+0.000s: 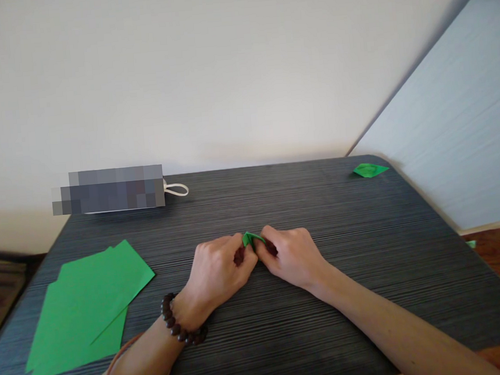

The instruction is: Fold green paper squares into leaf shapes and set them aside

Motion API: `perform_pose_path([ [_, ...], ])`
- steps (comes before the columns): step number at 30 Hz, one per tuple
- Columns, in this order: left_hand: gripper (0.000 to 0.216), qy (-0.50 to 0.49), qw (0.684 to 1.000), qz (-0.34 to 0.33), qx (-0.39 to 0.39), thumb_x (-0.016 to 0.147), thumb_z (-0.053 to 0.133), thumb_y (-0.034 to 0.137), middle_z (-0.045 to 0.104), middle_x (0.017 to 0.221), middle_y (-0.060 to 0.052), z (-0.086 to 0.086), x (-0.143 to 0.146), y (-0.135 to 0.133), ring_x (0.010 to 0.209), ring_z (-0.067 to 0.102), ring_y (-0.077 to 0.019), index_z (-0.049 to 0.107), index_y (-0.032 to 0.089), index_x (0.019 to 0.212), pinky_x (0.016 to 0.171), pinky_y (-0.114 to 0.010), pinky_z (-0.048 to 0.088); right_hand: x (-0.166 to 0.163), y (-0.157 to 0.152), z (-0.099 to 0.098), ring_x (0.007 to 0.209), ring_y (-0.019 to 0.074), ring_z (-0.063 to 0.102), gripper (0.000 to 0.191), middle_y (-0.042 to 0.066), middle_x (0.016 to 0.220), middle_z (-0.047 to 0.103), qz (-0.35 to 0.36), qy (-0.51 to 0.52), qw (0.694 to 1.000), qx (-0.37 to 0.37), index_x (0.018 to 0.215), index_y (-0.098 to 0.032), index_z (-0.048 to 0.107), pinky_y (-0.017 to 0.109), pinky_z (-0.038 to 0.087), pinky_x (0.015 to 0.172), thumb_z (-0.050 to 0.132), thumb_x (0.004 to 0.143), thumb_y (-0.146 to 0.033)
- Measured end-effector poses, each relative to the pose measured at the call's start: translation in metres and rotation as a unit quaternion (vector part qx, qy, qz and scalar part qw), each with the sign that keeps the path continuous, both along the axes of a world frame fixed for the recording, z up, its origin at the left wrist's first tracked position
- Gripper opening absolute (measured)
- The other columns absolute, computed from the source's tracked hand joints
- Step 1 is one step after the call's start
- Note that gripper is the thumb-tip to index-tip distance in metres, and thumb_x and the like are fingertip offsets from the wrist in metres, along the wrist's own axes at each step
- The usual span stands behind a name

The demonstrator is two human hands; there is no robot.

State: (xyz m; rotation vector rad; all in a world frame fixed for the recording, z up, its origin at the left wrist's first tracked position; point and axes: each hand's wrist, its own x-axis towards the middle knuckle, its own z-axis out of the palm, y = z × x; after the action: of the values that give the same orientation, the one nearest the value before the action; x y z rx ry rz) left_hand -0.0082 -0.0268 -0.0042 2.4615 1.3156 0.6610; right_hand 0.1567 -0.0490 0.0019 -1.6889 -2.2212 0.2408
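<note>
"Forearms (366, 311) lie nearest. What's gripped?"

"Left hand (217, 266) and right hand (295, 256) both pinch a small green paper (249, 238) over the table (263, 344), seemingly partway folded."

"Anything done?"

"One folded piece (370, 170) sits far right; flat sheets (83, 307) at left look unfolded."

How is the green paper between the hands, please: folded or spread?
Folded: the green paper shows small, angled flaps between the left hand and right hand.
</note>
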Motion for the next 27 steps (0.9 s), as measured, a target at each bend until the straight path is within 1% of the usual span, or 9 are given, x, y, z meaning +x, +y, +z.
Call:
perform_pose_path([
  [6,0.028,0.031,0.998,0.045,0.027,0.078,0.048,0.024,0.045,0.047,0.003,0.001,-0.002,0.001,0.043,0.039,-0.0088,0.040,0.018,0.052,0.049,-0.024,0.026,0.003,0.002,0.002,0.048,0.0104,0.053,0.023,-0.001,0.053,0.059,0.003,0.025,0.999,-0.033,0.067,-0.019,0.051,0.023,0.025,0.051,0.043,0.087,-0.027],
  [11,0.025,0.091,0.993,0.069,0.015,0.078,0.048,0.028,0.052,0.049,0.002,0.006,-0.002,-0.001,0.045,0.045,-0.0117,0.044,0.019,0.054,0.050,-0.026,0.024,0.003,0.000,0.002,0.047,0.0094,0.051,0.023,-0.002,0.052,0.057,0.009,0.035,0.999,-0.039,0.067,-0.018,0.050,0.022,0.025,0.051,0.042,0.087,-0.026],
  [14,0.025,0.123,0.990,0.064,-0.016,0.080,0.047,0.033,0.056,0.052,0.001,0.009,-0.001,-0.002,0.047,0.048,-0.0134,0.047,0.020,0.058,0.050,-0.027,0.023,0.002,-0.001,0.001,0.048,0.0097,0.053,0.023,-0.001,0.055,0.060,0.042,0.020,0.999,-0.028,0.068,-0.018,0.052,0.023,0.024,0.051,0.043,0.087,-0.025],
  [16,0.028,0.125,0.990,0.061,-0.032,0.082,0.046,0.035,0.056,0.053,0.002,0.010,0.000,-0.001,0.048,0.049,-0.0135,0.048,0.020,0.058,0.051,-0.027,0.023,0.001,-0.001,0.000,0.049,0.0103,0.054,0.023,-0.001,0.057,0.062,0.056,0.009,0.998,-0.021,0.068,-0.018,0.053,0.024,0.024,0.052,0.042,0.088,-0.025],
  [21,0.033,0.111,0.990,0.062,-0.055,0.085,0.043,0.033,0.055,0.050,0.002,0.011,0.000,-0.001,0.045,0.045,-0.0113,0.049,0.019,0.056,0.050,-0.026,0.022,0.001,0.001,0.000,0.050,0.0107,0.056,0.025,0.000,0.058,0.063,0.048,-0.005,0.999,-0.017,0.068,-0.017,0.054,0.025,0.023,0.051,0.041,0.088,-0.025],
  [27,0.034,0.109,0.991,0.058,-0.044,0.087,0.041,0.033,0.053,0.048,0.002,0.009,-0.001,-0.001,0.042,0.044,-0.0110,0.049,0.019,0.057,0.048,-0.025,0.021,0.002,0.000,0.002,0.049,0.0109,0.056,0.024,0.000,0.056,0.062,0.027,-0.013,0.999,-0.022,0.069,-0.018,0.055,0.025,0.023,0.052,0.042,0.088,-0.025],
])
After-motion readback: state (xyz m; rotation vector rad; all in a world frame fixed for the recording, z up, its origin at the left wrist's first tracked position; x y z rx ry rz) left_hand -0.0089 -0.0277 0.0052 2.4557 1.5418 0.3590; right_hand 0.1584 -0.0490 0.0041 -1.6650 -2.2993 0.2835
